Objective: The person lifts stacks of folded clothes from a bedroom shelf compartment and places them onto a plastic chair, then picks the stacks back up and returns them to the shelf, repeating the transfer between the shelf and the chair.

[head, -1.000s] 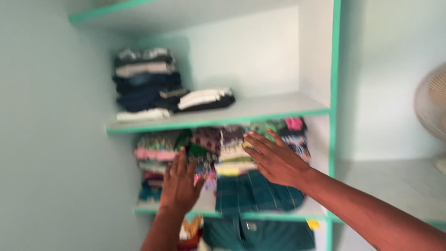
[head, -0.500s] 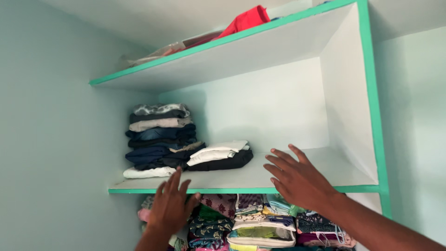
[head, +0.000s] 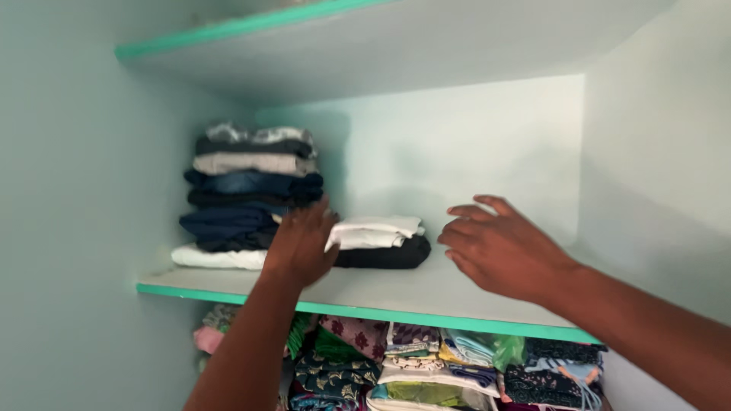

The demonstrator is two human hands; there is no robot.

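Right beside the left hand (head: 298, 247), fingers loose and grasping nothing, sat the small folded white-and-black clothes pile (head: 379, 242) on the shelf (head: 426, 293); soft, light, best lifted from underneath. Right hand (head: 499, 250) hovered spread, empty.

Matt, smooth painted shelf (head: 426, 293) with a glossier green painted edge. On it, a tall stack of folded cloth garments (head: 247, 190), soft and matt, some denim-like, beside a small folded pile (head: 381, 242) of white and black cloth. Below, patterned fabrics (head: 411, 365).

Bare shelf (head: 457, 293) right of folded clothes (head: 381, 243)
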